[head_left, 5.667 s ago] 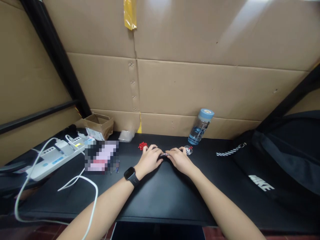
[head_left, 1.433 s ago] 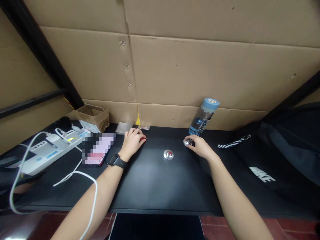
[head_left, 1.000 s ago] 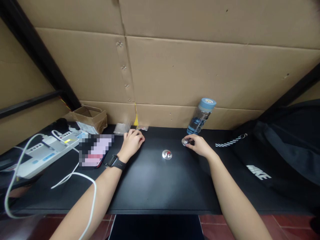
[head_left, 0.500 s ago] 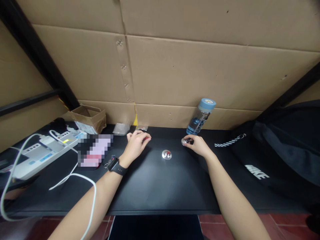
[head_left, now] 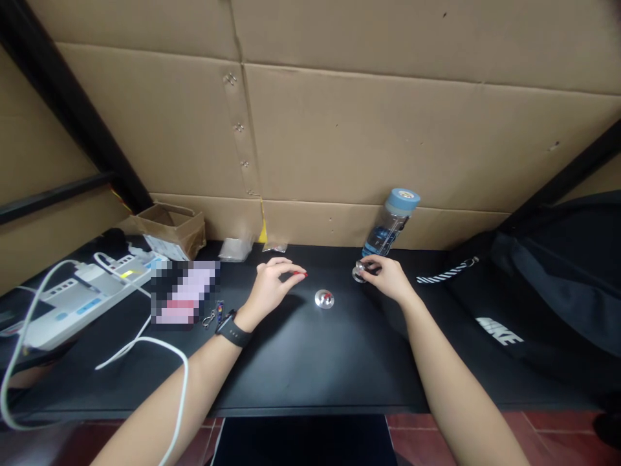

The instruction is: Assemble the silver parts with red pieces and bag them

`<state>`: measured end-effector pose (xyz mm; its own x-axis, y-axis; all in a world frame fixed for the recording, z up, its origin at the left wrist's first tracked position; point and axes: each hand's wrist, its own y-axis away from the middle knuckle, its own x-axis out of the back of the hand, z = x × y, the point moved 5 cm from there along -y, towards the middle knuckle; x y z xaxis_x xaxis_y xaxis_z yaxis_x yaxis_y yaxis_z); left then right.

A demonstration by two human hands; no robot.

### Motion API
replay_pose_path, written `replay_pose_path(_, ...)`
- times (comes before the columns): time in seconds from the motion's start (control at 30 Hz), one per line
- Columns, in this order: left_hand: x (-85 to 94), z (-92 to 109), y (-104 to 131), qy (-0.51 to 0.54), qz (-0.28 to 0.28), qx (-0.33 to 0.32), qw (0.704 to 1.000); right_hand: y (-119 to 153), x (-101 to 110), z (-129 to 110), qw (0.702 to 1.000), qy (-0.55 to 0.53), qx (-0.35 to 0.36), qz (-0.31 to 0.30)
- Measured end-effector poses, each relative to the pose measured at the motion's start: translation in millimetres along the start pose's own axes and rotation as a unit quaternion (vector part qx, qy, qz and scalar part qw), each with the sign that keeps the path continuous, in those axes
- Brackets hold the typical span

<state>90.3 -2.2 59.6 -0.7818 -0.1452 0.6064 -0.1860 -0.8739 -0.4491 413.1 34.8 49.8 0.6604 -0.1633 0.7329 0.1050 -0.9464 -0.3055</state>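
Pinched between the thumb and fingers of my left hand (head_left: 280, 278) is a small red piece (head_left: 301, 273). To its right, a shiny silver disc with a domed middle and a red mark (head_left: 325, 299) lies on the black table (head_left: 310, 375). My right hand (head_left: 381, 275) grips a silver domed piece (head_left: 359, 266) by its edge, tilted just above a silver ring-shaped base (head_left: 358, 275). Whether the domed piece still touches the base cannot be made out.
A blue-capped bottle (head_left: 391, 223) stands behind my right hand. Small plastic bags (head_left: 236, 248), an open cardboard box (head_left: 172, 226), a power strip (head_left: 92, 298) and keys (head_left: 209, 318) are at left. A black bag (head_left: 548, 310) sits at right.
My left hand has moved right and slightly toward me with the red piece, uncovering the small bag behind it. My right hand has lifted and tilted the domed piece off its base.
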Motion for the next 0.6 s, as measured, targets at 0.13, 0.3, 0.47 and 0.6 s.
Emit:
replay_pose_path(0.13, -0.6, 0, 1, 0.05, 0.031, 0.011, 0.998, 8, -11, -40, 0.982, -0.189, 0.023, 0.002)
replay_pose_path(0.3, -0.7, 7, 3, 0.064, 0.061, -0.01, 0.996, 26, -43, -92, 0.913, -0.399, 0.05, -0.062)
replay_pose_path(0.47, -7.3, 20, 6, 0.04, 0.046, -0.043, 0.997, 37, -64, -110, 0.86, -0.5, 0.043, -0.092)
replay_pose_path(0.6, -16.2, 23, 9, 0.033, 0.013, -0.035, 0.999, 39, -67, -113, 0.851, -0.516, 0.029, -0.091)
